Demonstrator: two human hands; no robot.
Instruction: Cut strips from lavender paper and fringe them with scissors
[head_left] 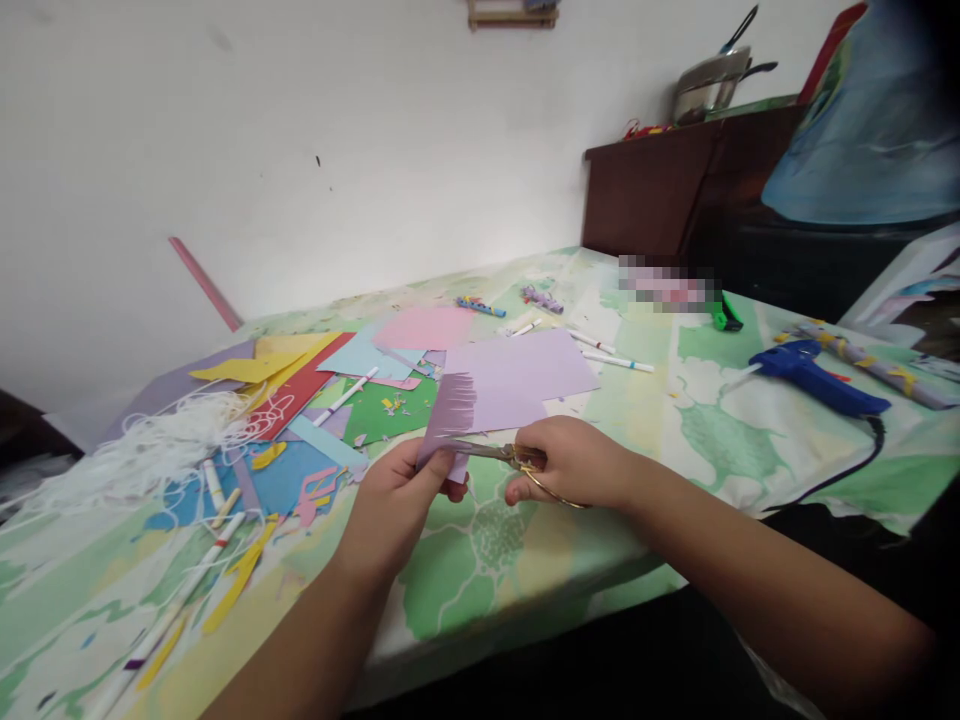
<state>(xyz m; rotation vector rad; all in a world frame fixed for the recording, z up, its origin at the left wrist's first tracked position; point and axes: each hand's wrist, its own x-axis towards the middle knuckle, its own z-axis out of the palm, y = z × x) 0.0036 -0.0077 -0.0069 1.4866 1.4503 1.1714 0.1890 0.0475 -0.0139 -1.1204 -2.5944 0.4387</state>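
Observation:
My left hand (401, 495) pinches the near end of a purple paper strip (448, 405) between thumb and fingers. A row of thin cuts makes a fringe along the strip's right edge. Gold-handled scissors (517, 458) are in my right hand (574, 460), fingers closed round the handles. Their blades reach left onto the strip, just above my left thumb. Beyond the strip lies a larger light purple paper sheet (525, 375) on the table. Whether the blades are fully closed is hard to make out.
White string (150, 450) lies tangled at left, beside coloured paper, scraps and markers (619, 361). A blue glue gun (821, 378) with a black cord rests at right, near a decorated purple stick (885, 370). Two small decorated rolls (481, 307) lie at the back of the patterned tablecloth (720, 440).

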